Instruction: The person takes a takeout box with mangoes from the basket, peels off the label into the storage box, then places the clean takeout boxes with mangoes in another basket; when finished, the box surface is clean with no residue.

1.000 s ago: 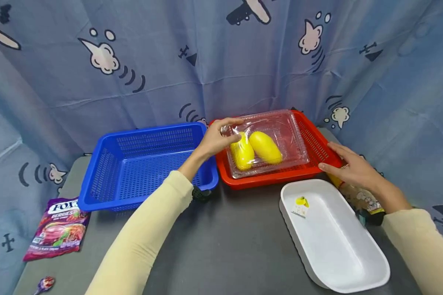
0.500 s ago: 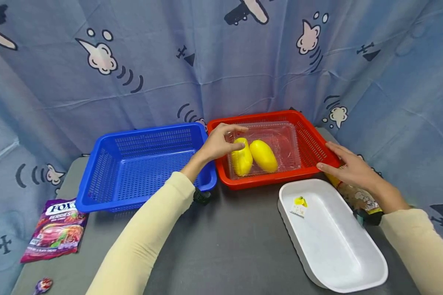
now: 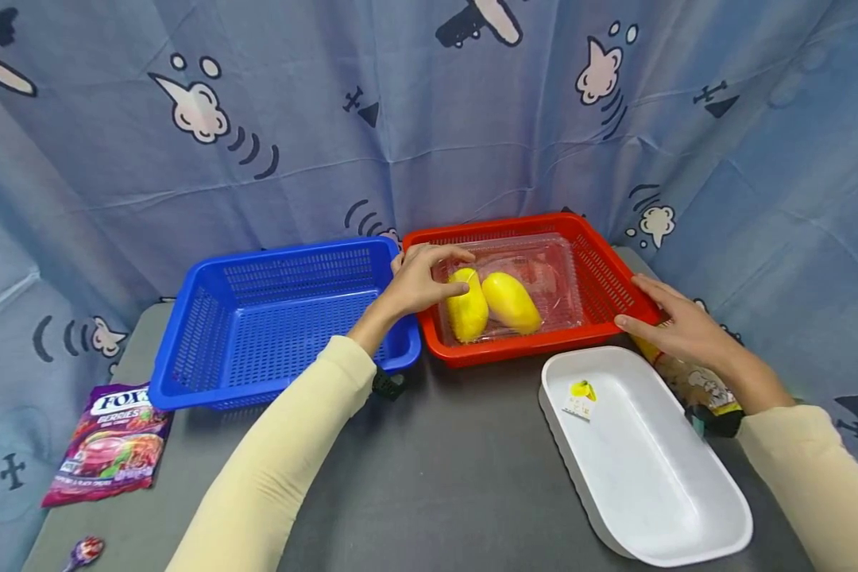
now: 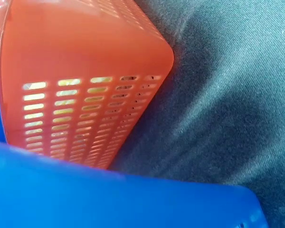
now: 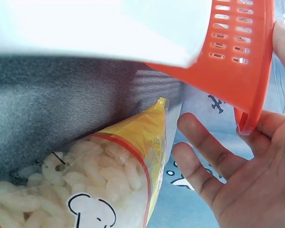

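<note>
In the head view, a clear plastic box (image 3: 559,290) lies inside the red basket (image 3: 536,343). Two yellow oval fruits, like mangoes (image 3: 511,302), are in its left half. My left hand (image 3: 418,282) is over the basket's left end, thumb and fingers spread apart around the near fruit's edge; no grip on the box shows. At the opposite end, my right hand (image 3: 686,326) holds the basket's right rim. The right wrist view shows the thumb on one side of this rim and a finger behind it. The left wrist view shows only basket walls, not the hand.
A blue basket (image 3: 179,395) adjoins the red one on the left. A white tray (image 3: 651,461) stands in front at right, beside a bag of puffed snacks (image 5: 114,166). A candy bag (image 3: 110,445) and a lollipop (image 3: 86,550) lie at left. A curtain (image 3: 314,119) hangs behind.
The clear box with the fruits was raised and tilted one second ago and has come down into the red basket. The left hand dipped slightly; the right hand has stayed on the rim.
</note>
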A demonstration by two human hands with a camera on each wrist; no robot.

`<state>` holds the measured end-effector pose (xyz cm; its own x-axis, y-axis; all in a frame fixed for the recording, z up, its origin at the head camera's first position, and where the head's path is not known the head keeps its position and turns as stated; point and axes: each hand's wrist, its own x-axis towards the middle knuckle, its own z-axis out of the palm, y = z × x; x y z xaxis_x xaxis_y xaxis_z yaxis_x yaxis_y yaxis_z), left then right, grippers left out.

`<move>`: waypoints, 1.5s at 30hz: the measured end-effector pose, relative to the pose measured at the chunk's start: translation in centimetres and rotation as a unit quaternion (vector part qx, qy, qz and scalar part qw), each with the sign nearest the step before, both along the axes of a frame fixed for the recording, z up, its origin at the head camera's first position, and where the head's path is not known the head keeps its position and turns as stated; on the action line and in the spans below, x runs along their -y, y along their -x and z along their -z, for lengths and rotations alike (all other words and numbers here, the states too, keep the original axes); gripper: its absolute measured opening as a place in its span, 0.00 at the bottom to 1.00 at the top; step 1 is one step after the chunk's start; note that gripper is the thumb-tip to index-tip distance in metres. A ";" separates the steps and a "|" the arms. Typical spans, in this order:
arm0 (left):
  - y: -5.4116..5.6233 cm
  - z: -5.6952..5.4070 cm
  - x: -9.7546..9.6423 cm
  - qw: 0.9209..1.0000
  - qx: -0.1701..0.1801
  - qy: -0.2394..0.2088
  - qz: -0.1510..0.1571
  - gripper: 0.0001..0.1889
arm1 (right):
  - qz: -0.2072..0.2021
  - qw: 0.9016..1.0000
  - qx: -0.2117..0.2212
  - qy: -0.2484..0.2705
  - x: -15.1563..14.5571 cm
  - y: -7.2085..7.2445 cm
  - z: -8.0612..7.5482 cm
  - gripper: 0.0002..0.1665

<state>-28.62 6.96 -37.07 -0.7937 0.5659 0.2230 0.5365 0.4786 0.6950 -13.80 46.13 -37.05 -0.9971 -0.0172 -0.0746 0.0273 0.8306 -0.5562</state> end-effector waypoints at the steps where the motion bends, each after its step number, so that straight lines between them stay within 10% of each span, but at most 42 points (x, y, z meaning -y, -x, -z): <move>1: 0.0 0.0 0.0 1.000 0.004 0.003 -0.001 0.23 | 0.000 1.000 0.000 0.000 0.0 0.0 0.0 0.57; 29: 0.1 0.2 0.2 0.995 0.012 0.098 -0.017 0.23 | -0.007 1.000 -0.005 -0.003 0.0 -0.3 0.0 0.56; 45: -2.0 -3.4 4.1 0.993 0.059 -0.098 0.028 0.22 | -0.025 0.999 -0.004 -0.037 -0.1 0.2 -0.8 0.55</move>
<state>-26.65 2.84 -33.69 -0.7895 0.5650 0.2398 0.4673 0.2999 0.8317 -14.01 46.22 -36.29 -0.9956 -0.0619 -0.0702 -0.0193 0.8693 -0.4939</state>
